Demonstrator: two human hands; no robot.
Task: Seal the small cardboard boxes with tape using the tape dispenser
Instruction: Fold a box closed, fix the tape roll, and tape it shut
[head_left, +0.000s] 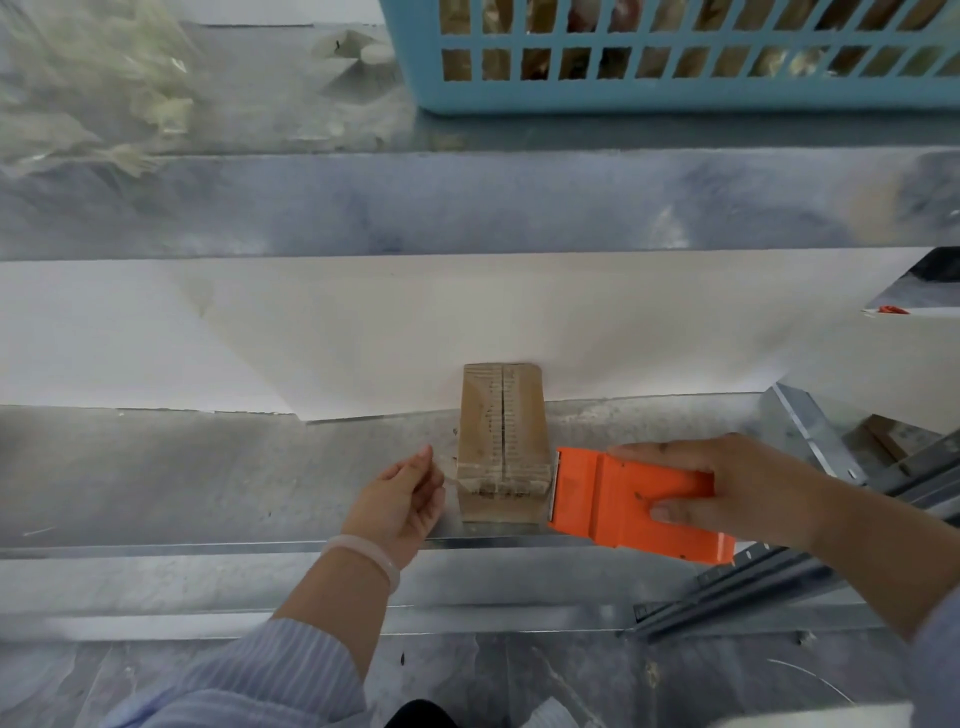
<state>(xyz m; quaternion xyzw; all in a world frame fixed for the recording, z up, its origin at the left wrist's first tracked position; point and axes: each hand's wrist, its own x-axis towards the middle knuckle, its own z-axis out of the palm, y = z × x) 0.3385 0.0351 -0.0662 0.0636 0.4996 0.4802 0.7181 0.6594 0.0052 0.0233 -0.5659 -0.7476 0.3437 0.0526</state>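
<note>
A small brown cardboard box (501, 415) stands on the metal table (208, 467), its top flaps meeting in a centre seam. Clear tape (498, 475) runs across the near end of the box from left to right. My left hand (402, 499) pinches the free end of that tape just left of the box. My right hand (727, 483) grips an orange tape dispenser (623, 504), whose blade edge touches the box's right side.
A white sheet (363, 322) lies under the far end of the box. A blue plastic basket (675, 57) with goods stands at the back right. Clear plastic bags (78, 88) lie at the back left. Metal rails (831, 545) sit at the right.
</note>
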